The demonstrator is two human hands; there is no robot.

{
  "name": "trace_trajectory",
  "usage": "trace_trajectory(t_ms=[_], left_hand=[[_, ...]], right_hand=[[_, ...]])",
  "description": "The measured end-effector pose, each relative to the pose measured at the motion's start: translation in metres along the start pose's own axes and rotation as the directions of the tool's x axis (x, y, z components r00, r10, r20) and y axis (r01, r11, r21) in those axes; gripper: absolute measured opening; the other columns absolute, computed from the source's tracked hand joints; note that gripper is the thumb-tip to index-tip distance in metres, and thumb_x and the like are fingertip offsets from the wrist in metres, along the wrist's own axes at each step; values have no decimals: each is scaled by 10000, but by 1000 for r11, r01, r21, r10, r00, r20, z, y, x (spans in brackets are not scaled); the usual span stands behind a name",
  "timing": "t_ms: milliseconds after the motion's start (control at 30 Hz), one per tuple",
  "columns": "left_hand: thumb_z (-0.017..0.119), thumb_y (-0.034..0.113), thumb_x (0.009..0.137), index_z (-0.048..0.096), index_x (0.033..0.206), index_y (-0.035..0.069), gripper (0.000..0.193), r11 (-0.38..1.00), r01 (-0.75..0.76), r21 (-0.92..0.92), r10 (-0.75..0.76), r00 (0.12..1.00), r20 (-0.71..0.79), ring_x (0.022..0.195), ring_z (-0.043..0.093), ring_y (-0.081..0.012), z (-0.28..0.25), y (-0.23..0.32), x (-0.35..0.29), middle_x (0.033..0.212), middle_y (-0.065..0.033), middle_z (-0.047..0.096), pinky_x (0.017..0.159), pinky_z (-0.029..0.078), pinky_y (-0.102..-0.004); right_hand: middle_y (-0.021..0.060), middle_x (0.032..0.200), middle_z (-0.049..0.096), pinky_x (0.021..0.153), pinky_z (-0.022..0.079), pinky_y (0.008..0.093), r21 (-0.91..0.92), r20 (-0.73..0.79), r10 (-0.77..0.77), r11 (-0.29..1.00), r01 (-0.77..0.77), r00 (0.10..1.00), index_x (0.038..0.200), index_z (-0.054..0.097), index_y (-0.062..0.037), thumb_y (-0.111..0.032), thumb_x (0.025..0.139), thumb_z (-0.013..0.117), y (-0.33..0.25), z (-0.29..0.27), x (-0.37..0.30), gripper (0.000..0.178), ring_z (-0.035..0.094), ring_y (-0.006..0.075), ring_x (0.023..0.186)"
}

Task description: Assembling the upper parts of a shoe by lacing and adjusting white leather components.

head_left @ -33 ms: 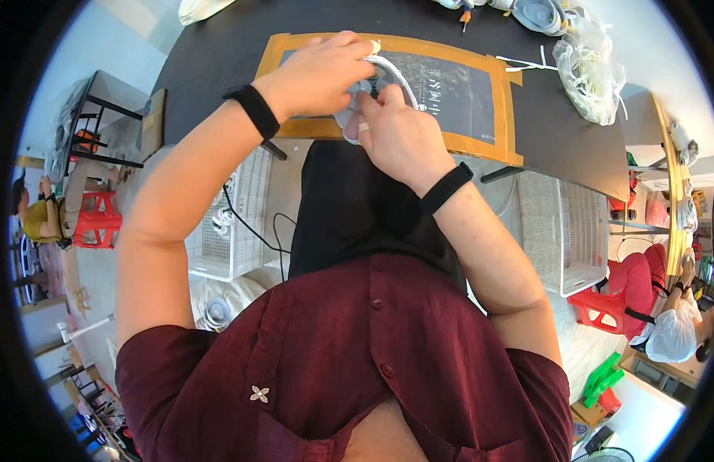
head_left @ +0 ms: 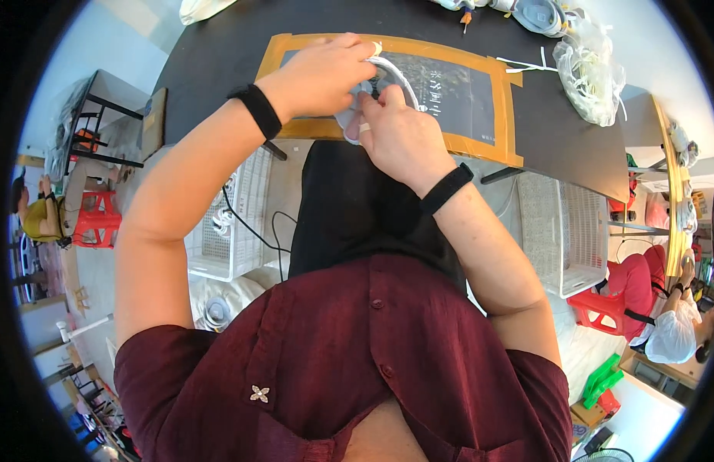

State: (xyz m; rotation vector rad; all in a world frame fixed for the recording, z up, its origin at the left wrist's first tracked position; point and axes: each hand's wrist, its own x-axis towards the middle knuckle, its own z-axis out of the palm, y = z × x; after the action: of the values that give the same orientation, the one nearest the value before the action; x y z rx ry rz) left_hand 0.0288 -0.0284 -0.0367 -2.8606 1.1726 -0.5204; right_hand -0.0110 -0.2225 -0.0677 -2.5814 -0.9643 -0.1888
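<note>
A grey, rounded piece with a white curved rim (head_left: 404, 80) is held between my two hands, just above the near edge of the taped mat. My left hand (head_left: 326, 69) grips it from the left and far side, fingers curled over its edge. My right hand (head_left: 403, 132) pinches at its near right part, thumb and fingers pressed inward. Both hands cover much of the piece, so its exact kind is unclear. Under it lies a dark printed mat (head_left: 472, 92) bordered with tan tape (head_left: 504, 108).
The black table (head_left: 557, 146) bears a clear bag of white strips (head_left: 591, 77) and grey rounded pieces (head_left: 540, 14) at the far right. White plastic crates (head_left: 245, 223) stand below on both sides. Other people sit at far left (head_left: 40, 219) and far right (head_left: 668, 335).
</note>
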Motion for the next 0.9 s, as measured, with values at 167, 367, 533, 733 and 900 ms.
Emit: trace_trajectory(t_ms=[167, 367, 533, 733, 900], left_hand=[[653, 57, 712, 631, 910, 49, 199, 997, -7, 70, 0, 995, 101, 1132, 550, -265, -3, 2, 4, 1190, -98, 576, 870, 507, -383], [608, 74, 777, 621, 853, 44, 83, 966, 227, -120, -201, 960, 193, 948, 616, -296, 9, -8, 1, 1141, -100, 582, 756, 521, -387], [596, 70, 793, 622, 903, 47, 116, 965, 182, -189, -165, 981, 106, 960, 615, -324, -1, -1, -4, 1121, -107, 591, 767, 517, -412], [609, 57, 780, 607, 948, 48, 168, 992, 112, -53, -104, 985, 136, 992, 609, -319, 7, -3, 3, 1135, -103, 584, 790, 512, -414], [608, 46, 791, 586, 949, 45, 160, 991, 98, -86, -100, 995, -15, 1036, 588, -308, 10, 2, -4, 1136, -96, 580, 793, 515, -410]], right_hand=[[152, 1050, 563, 712, 555, 440, 32, 33, 21, 999, -22, 999, 1237, 576, -111, -236, 861, 545, 0, -2, 1, 397, 658, 331, 824], [179, 1022, 582, 700, 557, 432, 50, -49, -12, 999, 15, 999, 1122, 619, -50, -250, 861, 574, 0, -1, 0, 332, 670, 328, 797], [176, 1042, 575, 729, 548, 449, 54, 12, 12, 998, -12, 1000, 1156, 605, -91, -266, 882, 542, 1, -3, 3, 331, 661, 342, 837], [184, 1076, 577, 787, 532, 469, 23, 100, 62, 998, -65, 993, 1206, 582, -135, -291, 908, 500, -2, -6, 7, 346, 647, 364, 899], [188, 1102, 582, 834, 518, 459, 26, 134, 84, 996, -88, 987, 1244, 579, -148, -312, 914, 477, 2, -7, 11, 383, 639, 360, 949]])
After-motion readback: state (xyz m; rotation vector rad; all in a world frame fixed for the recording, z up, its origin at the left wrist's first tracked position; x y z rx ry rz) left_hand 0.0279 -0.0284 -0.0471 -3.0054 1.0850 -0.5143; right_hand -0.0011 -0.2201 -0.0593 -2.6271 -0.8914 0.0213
